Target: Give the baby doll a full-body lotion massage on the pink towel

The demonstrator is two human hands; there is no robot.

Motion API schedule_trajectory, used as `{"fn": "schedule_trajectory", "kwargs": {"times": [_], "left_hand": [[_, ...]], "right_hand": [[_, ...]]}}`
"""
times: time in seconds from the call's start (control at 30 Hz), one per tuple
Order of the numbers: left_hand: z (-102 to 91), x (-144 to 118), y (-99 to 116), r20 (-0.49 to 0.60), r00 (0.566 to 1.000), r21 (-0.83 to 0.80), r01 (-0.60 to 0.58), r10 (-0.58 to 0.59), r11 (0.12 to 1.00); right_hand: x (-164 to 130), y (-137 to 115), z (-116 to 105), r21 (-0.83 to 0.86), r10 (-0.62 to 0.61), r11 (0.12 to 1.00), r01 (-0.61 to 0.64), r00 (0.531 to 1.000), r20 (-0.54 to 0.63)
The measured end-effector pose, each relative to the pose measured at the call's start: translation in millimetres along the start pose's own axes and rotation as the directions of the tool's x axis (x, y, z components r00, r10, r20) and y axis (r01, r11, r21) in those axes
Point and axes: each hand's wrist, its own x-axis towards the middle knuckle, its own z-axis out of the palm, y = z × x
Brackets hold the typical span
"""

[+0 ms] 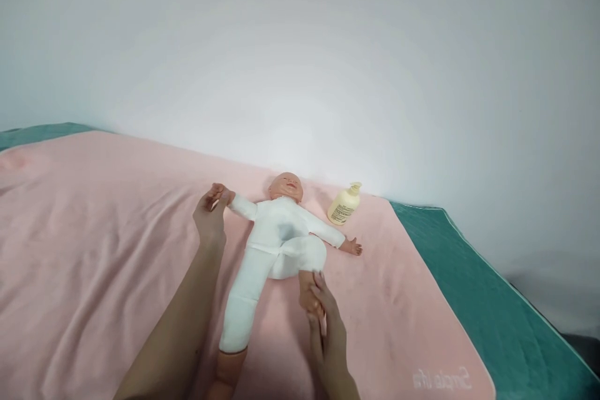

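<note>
While the doll (274, 244) lies face-up on the pink towel (94, 231), its bent leg's foot is gripped nearest the camera by the right hand (323, 319). Further up, the doll's outstretched wrist is pinched by the left hand (212, 212). Limb handling is judged under way, not finished. Beyond, a lotion bottle (344, 203) lies untouched by the wall, its pump seemingly unused.

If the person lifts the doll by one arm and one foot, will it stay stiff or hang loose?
The doll would probably sag: its white cloth body looks soft, and one leg already bends at the knee. The left hand holds its hand, the right hand its foot; those plastic-looking ends likely stay rigid. It seems light, since it barely dents the pink towel.
</note>
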Motion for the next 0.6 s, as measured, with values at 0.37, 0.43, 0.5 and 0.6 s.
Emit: {"fn": "schedule_trajectory", "kwargs": {"times": [0.37,0.43,0.5,0.6], "left_hand": [[13.2,-42,6,0.812,0.56,0.226,-0.561,0.164,0.797],[14.7,-42,3,0.872,0.463,0.191,-0.621,0.16,0.76],[15.5,-42,2,0.888,0.429,0.17,-0.639,0.163,0.75],[15.8,-44,7,0.844,0.514,0.202,-0.569,0.153,0.797]], "right_hand": [[90,-13,-11,0.128,0.214,0.965,-0.23,0.969,0.124],[89,-13,-8,0.133,0.227,0.961,-0.242,0.966,0.121],[86,-14,-7,0.137,0.24,0.957,-0.255,0.964,0.117],[79,-15,-7,0.133,0.243,0.958,-0.254,0.966,0.092]]}}
